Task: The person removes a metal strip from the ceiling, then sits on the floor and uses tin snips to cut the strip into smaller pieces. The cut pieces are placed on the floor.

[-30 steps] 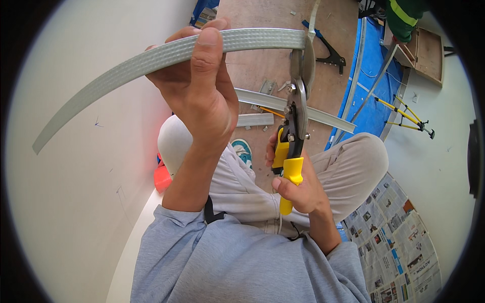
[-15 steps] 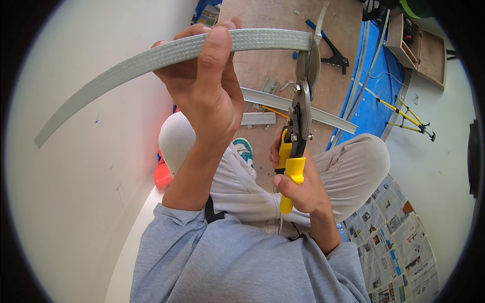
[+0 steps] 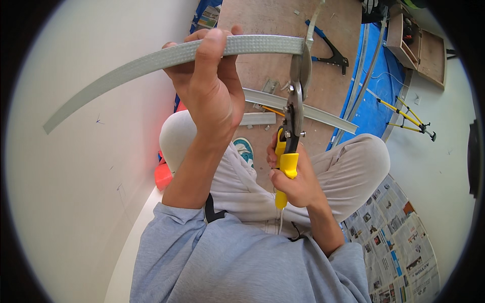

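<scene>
My left hand (image 3: 209, 83) is closed on a long dimpled metal profile (image 3: 136, 68), thumb on the near face and fingers behind. The profile looks curved in this view and reaches out to the left. In my right hand (image 3: 298, 177) is a pair of tin snips (image 3: 293, 108) with yellow grips, pointing away from me. Their blades meet the profile near its right part, and a narrow strip of metal (image 3: 314, 20) continues beyond them at an angle. Whether the blades have cut through is hard to see.
A wooden board (image 3: 262, 25) ahead bears a black and blue hand tool (image 3: 331, 53), a metal channel (image 3: 303, 107), and small offcuts. Blue sheeting (image 3: 376, 76), a wooden box (image 3: 429, 63) and a yellow tripod (image 3: 404, 116) lie to the right. Newspaper (image 3: 394, 242) covers the near right; a wall (image 3: 91, 151) stands left.
The snips and my right hand have shifted slightly left and down. The profile's left end has risen a little and moved right; its right part has dropped slightly. Both hands keep their grip.
</scene>
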Motion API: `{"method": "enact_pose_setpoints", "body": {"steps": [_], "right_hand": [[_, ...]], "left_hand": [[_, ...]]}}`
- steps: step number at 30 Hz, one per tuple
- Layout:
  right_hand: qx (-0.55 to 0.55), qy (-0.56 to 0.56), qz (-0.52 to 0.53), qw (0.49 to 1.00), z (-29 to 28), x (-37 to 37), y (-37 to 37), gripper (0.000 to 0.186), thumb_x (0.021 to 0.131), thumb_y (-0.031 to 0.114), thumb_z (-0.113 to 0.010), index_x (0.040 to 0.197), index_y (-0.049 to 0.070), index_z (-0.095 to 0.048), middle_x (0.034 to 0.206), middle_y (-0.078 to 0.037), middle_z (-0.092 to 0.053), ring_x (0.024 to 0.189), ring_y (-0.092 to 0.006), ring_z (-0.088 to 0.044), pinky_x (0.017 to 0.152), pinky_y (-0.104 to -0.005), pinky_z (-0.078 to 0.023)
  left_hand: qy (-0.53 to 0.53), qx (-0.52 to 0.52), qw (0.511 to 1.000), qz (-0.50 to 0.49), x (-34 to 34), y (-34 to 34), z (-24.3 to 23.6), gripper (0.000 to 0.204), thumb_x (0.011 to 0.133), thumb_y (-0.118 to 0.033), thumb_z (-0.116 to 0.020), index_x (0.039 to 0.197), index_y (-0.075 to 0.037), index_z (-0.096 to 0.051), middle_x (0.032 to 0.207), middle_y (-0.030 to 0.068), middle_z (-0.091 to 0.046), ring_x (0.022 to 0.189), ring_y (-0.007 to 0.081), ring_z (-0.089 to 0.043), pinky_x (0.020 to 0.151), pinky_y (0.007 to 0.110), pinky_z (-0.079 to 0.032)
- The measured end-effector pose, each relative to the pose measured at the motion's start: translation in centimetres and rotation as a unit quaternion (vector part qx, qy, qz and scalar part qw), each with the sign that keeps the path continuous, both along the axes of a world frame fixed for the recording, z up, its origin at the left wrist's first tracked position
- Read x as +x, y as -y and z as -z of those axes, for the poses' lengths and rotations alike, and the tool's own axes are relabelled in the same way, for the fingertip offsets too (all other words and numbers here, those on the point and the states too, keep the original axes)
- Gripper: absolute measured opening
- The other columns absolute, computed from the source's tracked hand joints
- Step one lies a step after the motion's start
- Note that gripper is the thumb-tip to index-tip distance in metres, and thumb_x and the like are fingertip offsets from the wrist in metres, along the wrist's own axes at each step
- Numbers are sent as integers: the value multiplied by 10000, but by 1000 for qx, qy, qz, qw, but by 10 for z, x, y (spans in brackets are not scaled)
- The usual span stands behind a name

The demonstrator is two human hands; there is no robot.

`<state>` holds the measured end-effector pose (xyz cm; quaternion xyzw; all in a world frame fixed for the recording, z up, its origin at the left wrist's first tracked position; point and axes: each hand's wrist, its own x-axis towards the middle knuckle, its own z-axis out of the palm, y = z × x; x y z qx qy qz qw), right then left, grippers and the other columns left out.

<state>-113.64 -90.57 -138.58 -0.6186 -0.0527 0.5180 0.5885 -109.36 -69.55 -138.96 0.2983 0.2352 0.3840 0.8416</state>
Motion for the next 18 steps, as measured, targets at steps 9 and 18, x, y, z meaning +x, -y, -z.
{"method": "enact_pose_setpoints", "body": {"steps": [9,18], "right_hand": [[3,2,61,998,10,-15,-8,393,753,93,-661,1098,50,-478,875,-50,-517,772,-167,-498,718,-329,-445],[22,-70,36,997,11,-11,-6,462,746,-23,-547,1186,61,-434,947,-31,-468,851,-115,-472,776,-276,-440]], "left_hand": [[-72,-9,997,-39,3,3,4,336,914,-52,-770,957,-128,-446,902,44,-574,868,162,-649,966,475,-635],[-55,-34,998,-16,2,1,9,519,910,5,-757,1115,-138,-301,968,25,-592,879,123,-617,1011,466,-588]]}}
